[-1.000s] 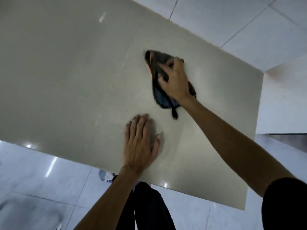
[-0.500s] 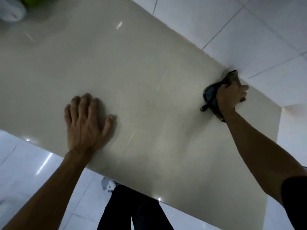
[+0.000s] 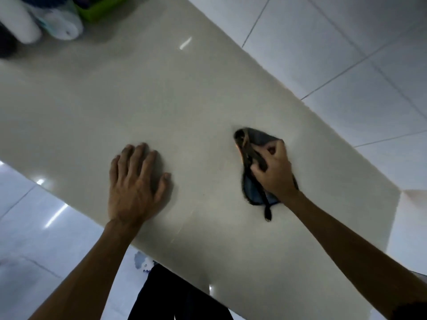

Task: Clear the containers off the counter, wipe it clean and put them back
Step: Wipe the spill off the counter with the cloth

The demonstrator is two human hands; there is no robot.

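Note:
A dark grey-blue cloth (image 3: 253, 192) lies bunched on the beige counter (image 3: 161, 100), right of the middle. My right hand (image 3: 273, 169) grips it with curled fingers and presses it onto the surface. My left hand (image 3: 135, 183) rests flat on the counter near the front edge, fingers straight and spread. At the far left corner stand several containers: a white cylinder (image 3: 20, 21), a pale translucent one (image 3: 63, 25) and a green box (image 3: 101, 5).
White wall tiles (image 3: 335, 54) run along the counter's far side. The counter's right end meets a white wall (image 3: 413, 215). Glossy floor tiles (image 3: 34, 227) lie below the front edge, and dark trousers (image 3: 175, 299) show at the bottom.
My right hand has dragged the cloth from the counter's back edge at the wall toward the middle and front. The view shifted, showing the containers at the far left. My left hand stays flat.

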